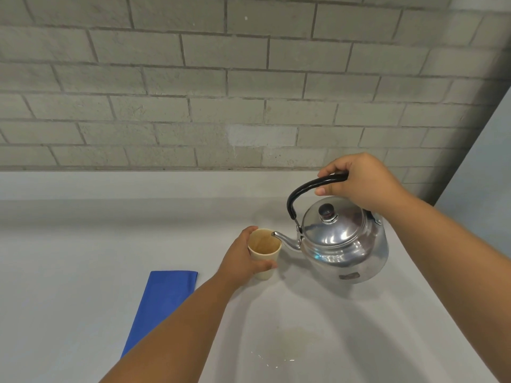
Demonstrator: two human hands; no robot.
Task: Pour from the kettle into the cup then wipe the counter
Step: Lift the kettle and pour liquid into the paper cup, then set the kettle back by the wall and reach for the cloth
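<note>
Grey brick backs the table, where the right hand grips the kettle, its spout over the cup at 9 o'clock, clasped by left fingers; overtilting risks overflow toward the cloth

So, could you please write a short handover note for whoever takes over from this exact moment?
Left hand: grip closed around the paper cup, steadying it on the counter.
Right hand: grip closed on the black handle of the kettle, which is lifted and tilted, with its spout at the cup's rim.
Blue cloth: folded flat on the counter, left of the cup, untouched.
Spill: a wet patch with droplets on the counter, nearer the person than the cup.
Done: kettle positioned for the pour; no stream clearly visible.
Left: finish pouring, set the kettle down, wipe the counter.
</note>
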